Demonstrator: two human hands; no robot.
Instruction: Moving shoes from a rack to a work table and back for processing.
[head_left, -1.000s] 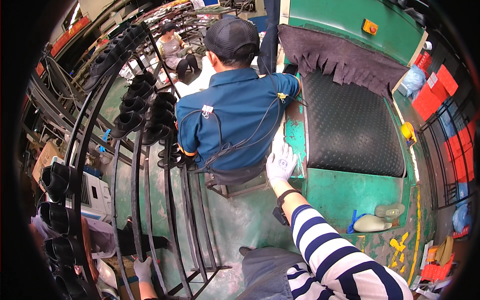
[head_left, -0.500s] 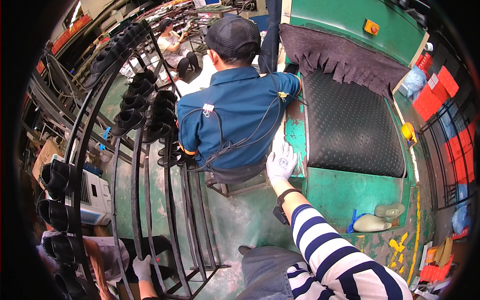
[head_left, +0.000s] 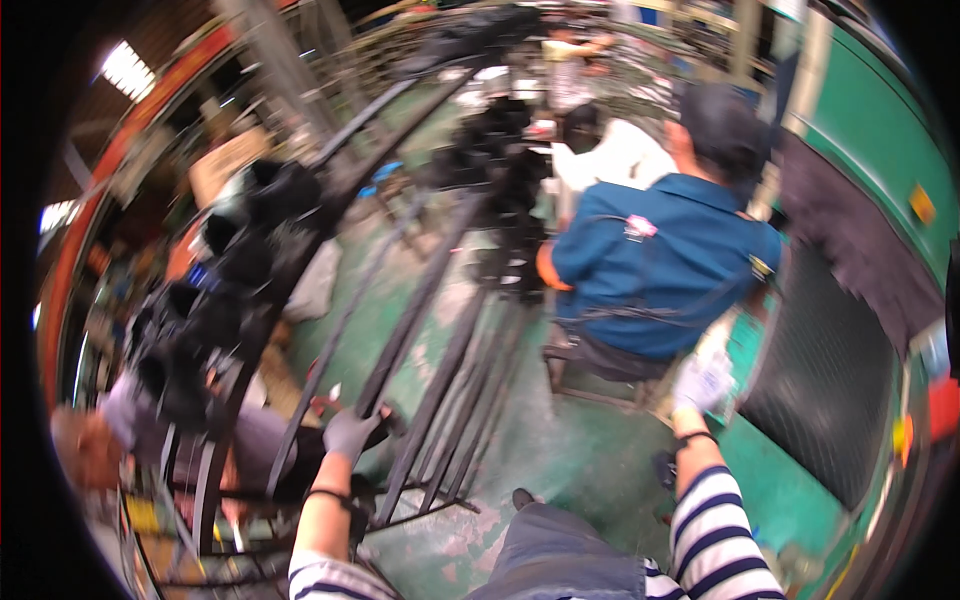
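Observation:
My left hand [head_left: 352, 434], in a pale glove, is closed around a dark metal bar of the shoe rack [head_left: 408, 448]. Black shoes [head_left: 240, 250] line the rack's left side, and another row of black shoes [head_left: 505, 190] stands farther back; motion blurs both. On the right, my gloved right hand [head_left: 705, 382] lies with its fingers stretched out on the edge of the green machine [head_left: 790, 465], holding nothing that I can see. Next to that hand is the machine's black textured belt [head_left: 825, 370].
A seated co-worker in a blue shirt [head_left: 660, 270] is close ahead, between rack and machine. Another person [head_left: 200, 430] is behind the rack at left. A dark fringed curtain [head_left: 850, 230] hangs over the belt. Green floor [head_left: 520, 440] shows below the rack.
The view has swung left, so the co-worker, machine and rack appear farther right. My left hand shows higher in view, still at the rack; my right hand stays on the machine's edge.

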